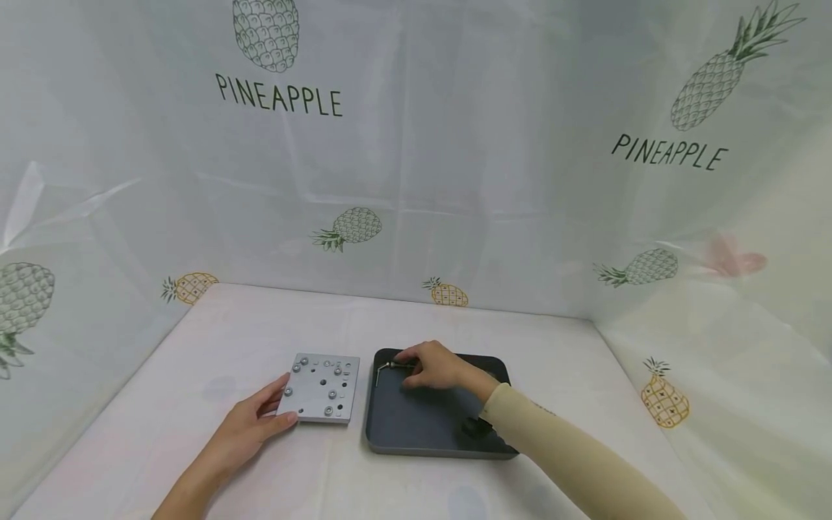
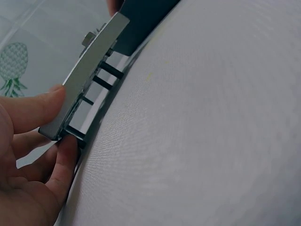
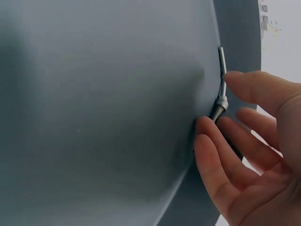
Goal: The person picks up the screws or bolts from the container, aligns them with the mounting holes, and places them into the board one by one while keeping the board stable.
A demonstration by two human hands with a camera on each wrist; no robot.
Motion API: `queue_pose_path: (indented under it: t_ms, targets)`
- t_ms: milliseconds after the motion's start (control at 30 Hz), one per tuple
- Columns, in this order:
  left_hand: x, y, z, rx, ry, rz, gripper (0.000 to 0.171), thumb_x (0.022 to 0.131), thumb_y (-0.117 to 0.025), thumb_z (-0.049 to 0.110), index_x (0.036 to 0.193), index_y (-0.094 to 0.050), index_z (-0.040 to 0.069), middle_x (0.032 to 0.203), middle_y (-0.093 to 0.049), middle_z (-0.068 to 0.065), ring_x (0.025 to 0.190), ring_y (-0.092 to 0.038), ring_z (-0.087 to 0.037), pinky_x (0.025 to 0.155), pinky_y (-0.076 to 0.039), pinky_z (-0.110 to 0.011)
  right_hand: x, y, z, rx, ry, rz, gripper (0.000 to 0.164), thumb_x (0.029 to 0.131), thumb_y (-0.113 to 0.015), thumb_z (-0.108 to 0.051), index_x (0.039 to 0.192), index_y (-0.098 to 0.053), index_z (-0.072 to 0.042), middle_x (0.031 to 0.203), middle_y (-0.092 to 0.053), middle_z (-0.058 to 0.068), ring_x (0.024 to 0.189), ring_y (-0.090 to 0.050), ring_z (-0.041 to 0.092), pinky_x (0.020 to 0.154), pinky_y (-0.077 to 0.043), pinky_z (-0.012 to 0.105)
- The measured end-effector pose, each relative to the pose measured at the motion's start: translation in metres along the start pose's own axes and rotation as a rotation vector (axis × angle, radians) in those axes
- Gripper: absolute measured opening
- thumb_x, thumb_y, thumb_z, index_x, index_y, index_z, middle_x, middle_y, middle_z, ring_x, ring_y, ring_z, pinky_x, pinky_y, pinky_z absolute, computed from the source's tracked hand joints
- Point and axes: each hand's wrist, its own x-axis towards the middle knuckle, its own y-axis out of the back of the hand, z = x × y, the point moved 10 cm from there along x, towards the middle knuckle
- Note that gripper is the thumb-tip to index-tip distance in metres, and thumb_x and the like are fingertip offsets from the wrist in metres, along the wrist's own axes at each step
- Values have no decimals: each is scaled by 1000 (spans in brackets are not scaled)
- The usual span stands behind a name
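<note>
My left hand [image 1: 250, 426] grips the left edge of a square silver metal plate [image 1: 318, 397]. Its thumb lies on the upper face and fingers reach underneath. Several socket-head screws stand in the plate, and their dark shanks stick out below in the left wrist view. Over a dark grey tray [image 1: 416, 426], my right hand [image 1: 437, 367] reaches to a thin bent metal tool [image 3: 223, 70], like a hex key, with a collar partway along. In the right wrist view the thumb tip is at its rod, while the loosely bent fingers stay apart from the thumb. The fingers partly hide the tool.
A small black object [image 1: 477, 427] lies in the tray's right part, near the right sleeve [image 1: 565, 448]. The table [image 1: 273, 318] has a white cover. Behind and beside it hang sheets [image 1: 494, 144] printed with pineapples.
</note>
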Motion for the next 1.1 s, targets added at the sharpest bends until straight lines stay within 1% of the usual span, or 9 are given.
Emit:
queue_pose_path:
  t_ms: [167,200,267,367,500,600,667,833,1100]
  targets:
    - [0,0,0,2,-4,-3,89,96,-80,38,168,-33,13,159,-51,-22,141,-56,-36,119,-42,-55,1,-1,-2,8,-11,17,47,91,-82,-9,135,-68,6,128,-74,18,93,-76,20,79,-59,21]
    - [0,0,0,3,5,0,89,96,-80,38,168,-33,14,159,-51,-21,141,-56,-35,120,-42,-54,1,-1,-3,6,-10,22,47,91,-82,-8,134,-68,6,127,-74,18,94,-76,22,80,-59,22]
    - [0,0,0,5,-1,0,89,96,-80,36,168,-33,13,159,-51,-22,141,-56,-36,119,-43,-54,2,-1,-3,-7,-11,34,45,91,-82,-7,133,-69,5,124,-75,16,98,-74,23,82,-59,23]
    - [0,1,0,4,-4,1,88,96,-80,35,168,-33,12,159,-50,-23,141,-56,-36,119,-43,-54,4,-2,-3,-51,-26,61,42,91,-82,-7,130,-72,4,119,-75,14,103,-72,24,87,-60,30]
    - [0,1,1,7,1,5,88,96,-80,34,168,-33,12,159,-50,-23,141,-56,-37,119,-43,-54,6,-4,-2,-100,-69,90,36,90,-82,-8,125,-75,1,115,-76,11,109,-71,26,95,-59,41]
    - [1,0,1,7,3,9,88,96,-80,35,168,-33,13,159,-50,-23,141,-56,-37,119,-43,-54,7,-5,-3,-109,-87,103,32,90,-82,-7,121,-77,-1,114,-77,10,109,-71,28,96,-60,44]
    - [1,0,1,9,8,13,88,96,-80,35,168,-33,13,159,-51,-22,141,-56,-36,119,-43,-54,6,-4,-3,-116,-90,106,29,90,-82,-6,119,-78,-2,113,-77,9,108,-72,27,95,-60,44]
    - [1,-1,0,17,12,18,89,95,-80,38,168,-34,13,158,-52,-22,140,-57,-36,119,-44,-54,5,-4,-4,-123,-94,107,23,88,-83,-5,112,-80,-7,107,-77,4,100,-70,20,89,-59,37]
    - [-1,0,0,2,7,7,88,96,-80,35,167,-34,13,158,-52,-21,140,-58,-34,118,-45,-52,4,-7,-2,-136,-86,107,14,88,-86,-10,102,-82,-11,96,-78,-2,86,-66,9,81,-57,30]
